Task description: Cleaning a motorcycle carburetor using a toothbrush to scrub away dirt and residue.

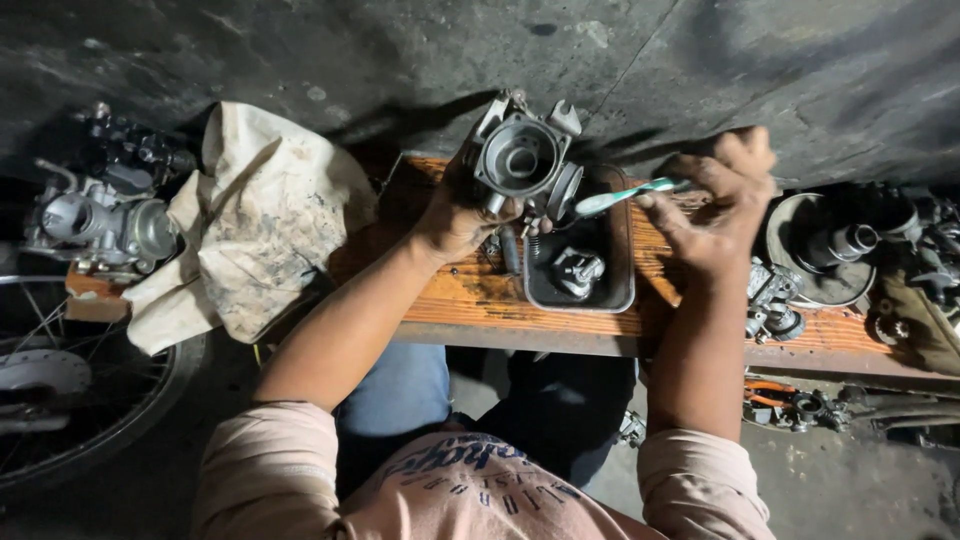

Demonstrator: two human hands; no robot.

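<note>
Here a metal carburetor body [520, 160] is gripped in the left hand [458, 215] and held above the far edge of the wooden bench [480, 300]. A green-handled toothbrush [625, 195] is pinched in the right hand [720, 205], its head beside the body. A dark tray [620, 280] with a small part [577, 270] sits beneath. A stained cloth [255, 230] is draped over the bench's left end.

Left hand [455, 215] gripping carburetor body [520, 160], right hand [720, 205] holding toothbrush [625, 195] (teal)
</note>
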